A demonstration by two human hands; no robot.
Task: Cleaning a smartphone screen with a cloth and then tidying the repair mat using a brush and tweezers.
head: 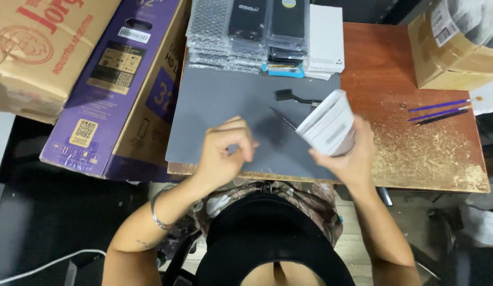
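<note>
right hand (349,159) grips small white box (328,126) tilted over grey mat (225,106), left hand (225,151) loosely curled, holding nothing visible

It looked like a small repair workshop or stockroom — a worn wooden table (416,79) carried a grey work mat (225,116), a black brush (294,97) and stacked bagged phone parts (246,32) (sealed in plastic), with cardboard boxes (40,47) crowding it on both sides.
</note>
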